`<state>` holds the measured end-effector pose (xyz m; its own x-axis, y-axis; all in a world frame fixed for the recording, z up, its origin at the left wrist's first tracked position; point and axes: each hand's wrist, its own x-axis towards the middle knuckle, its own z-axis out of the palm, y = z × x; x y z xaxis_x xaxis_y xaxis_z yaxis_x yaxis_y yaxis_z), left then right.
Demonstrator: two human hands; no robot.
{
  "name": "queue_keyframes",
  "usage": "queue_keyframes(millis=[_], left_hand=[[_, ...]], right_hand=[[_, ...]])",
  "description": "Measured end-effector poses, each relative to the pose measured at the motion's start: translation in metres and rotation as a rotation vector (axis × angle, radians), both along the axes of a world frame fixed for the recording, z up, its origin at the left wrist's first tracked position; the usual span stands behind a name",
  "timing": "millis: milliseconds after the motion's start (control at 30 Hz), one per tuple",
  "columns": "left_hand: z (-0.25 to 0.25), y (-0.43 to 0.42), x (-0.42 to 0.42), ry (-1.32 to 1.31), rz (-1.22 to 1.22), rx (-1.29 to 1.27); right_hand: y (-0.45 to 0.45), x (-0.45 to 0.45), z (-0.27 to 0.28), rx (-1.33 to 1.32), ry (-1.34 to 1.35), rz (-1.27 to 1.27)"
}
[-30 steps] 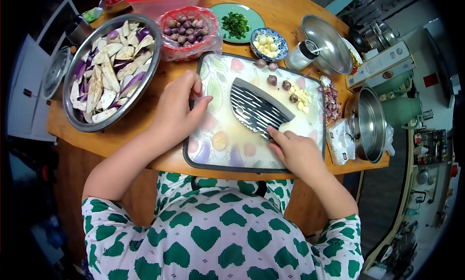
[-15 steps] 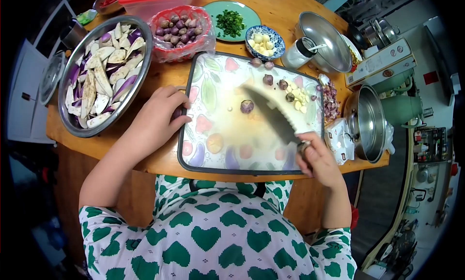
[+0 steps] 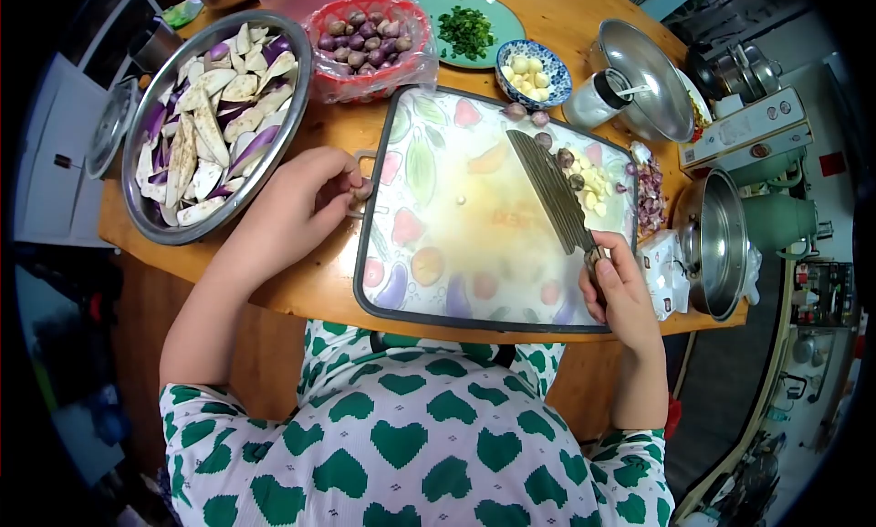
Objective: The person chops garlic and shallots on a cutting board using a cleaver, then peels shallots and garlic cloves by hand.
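Note:
My left hand [image 3: 315,198] is at the left edge of the cutting board [image 3: 429,290], beside its handle. Thumb and fingers pinch a small purple garlic bulb [image 3: 363,189]. My right hand [image 3: 620,290] is wrapped round the handle of a kitchen knife with a ridged, dark blade [image 3: 552,194]. That blade slants up and left over the right half of the board. Beside it lie pale garlic slices [image 3: 593,182] and several unpeeled purple bulbs [image 3: 566,157]. A tiny pale piece [image 3: 461,200] rests mid-board.
A steel bowl of cut eggplant [image 3: 137,198] stands at left. Behind the board are a red basket of purple bulbs [image 3: 370,48], a green plate [image 3: 502,25] with chopped greens, and a blue-patterned bowl [image 3: 538,98] of peeled garlic. Purple skins [image 3: 650,194] and a steel pot [image 3: 712,253] are at right.
The purple bulb at mid-board no longer shows there. My left hand's fingers have lifted and now show the bulb between them. The knife is steeper and further right; the view has shifted slightly.

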<state>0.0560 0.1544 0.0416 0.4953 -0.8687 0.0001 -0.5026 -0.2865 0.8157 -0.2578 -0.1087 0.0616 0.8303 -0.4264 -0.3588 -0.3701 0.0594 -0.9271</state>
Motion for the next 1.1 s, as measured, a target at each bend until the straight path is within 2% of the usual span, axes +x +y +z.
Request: queue_keyframes(millis=[100,233,333,433,467,500,567,667,767,967,1100], left_hand=[[0.005,-0.006,0.0,0.001,-0.037,0.033],[0.003,-0.007,0.003,-0.177,-0.125,0.004],[0.003,-0.013,0.001,-0.258,-0.068,-0.012],[0.003,-0.032,-0.005,-0.343,-0.088,-0.123],[0.003,-0.039,-0.011,-0.206,-0.141,-0.097],[-0.002,-0.052,-0.02,-0.258,-0.282,-0.123],[-0.007,-0.07,-0.026,-0.208,-0.316,-0.071],[-0.032,-0.096,-0.031,-0.333,-0.256,-0.311],[-0.038,-0.11,-0.03,-0.277,-0.351,-0.207],[-0.034,-0.095,-0.03,-0.23,-0.325,-0.271],[-0.036,-0.092,-0.023,-0.135,-0.301,-0.163]], right_hand=[[0.003,0.0,-0.001,-0.019,0.008,0.029],[0.005,0.002,-0.001,-0.07,0.012,0.062],[0.007,0.003,0.001,-0.112,0.018,0.079],[0.01,0.006,0.002,-0.147,0.021,0.086],[0.011,0.006,0.002,-0.149,0.022,0.078],[0.011,0.007,0.003,-0.156,0.02,0.072],[0.01,0.005,0.004,-0.148,0.008,0.062],[0.01,-0.002,0.003,-0.133,-0.007,0.021],[0.012,-0.004,0.005,-0.158,-0.008,0.005],[0.01,-0.012,-0.003,-0.183,-0.019,0.043],[0.01,-0.007,-0.005,-0.201,-0.036,0.049]])
